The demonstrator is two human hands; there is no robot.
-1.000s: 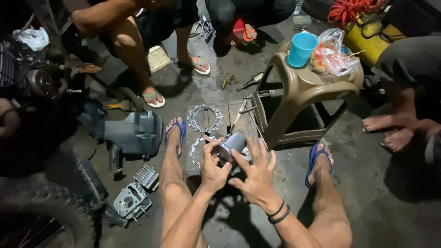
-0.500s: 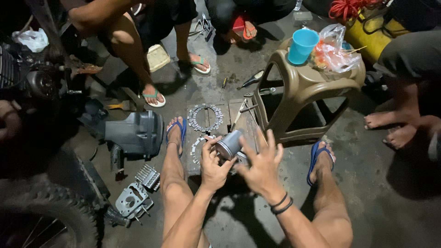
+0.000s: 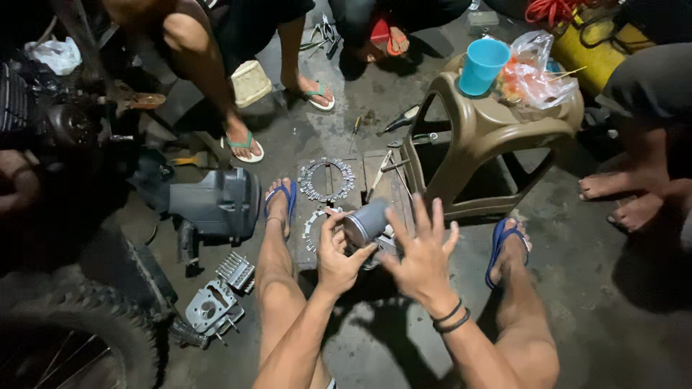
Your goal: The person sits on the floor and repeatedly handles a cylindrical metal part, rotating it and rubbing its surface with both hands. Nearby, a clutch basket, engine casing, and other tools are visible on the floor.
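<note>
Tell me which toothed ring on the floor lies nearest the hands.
The lower toothed ring, partly hidden behind the left hand; the full ring lies farther away.

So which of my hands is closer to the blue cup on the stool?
Right. The right hand is open just below the stool, on the side of the blue cup; the left hand holds the metal cylinder, farther away.

Brown plastic stool (image 3: 497, 137) close ahead-right, 2 toothed rings (image 3: 326, 179) ahead, engine parts (image 3: 216, 205) left, bare concrete floor (image 3: 577, 238) right.
</note>
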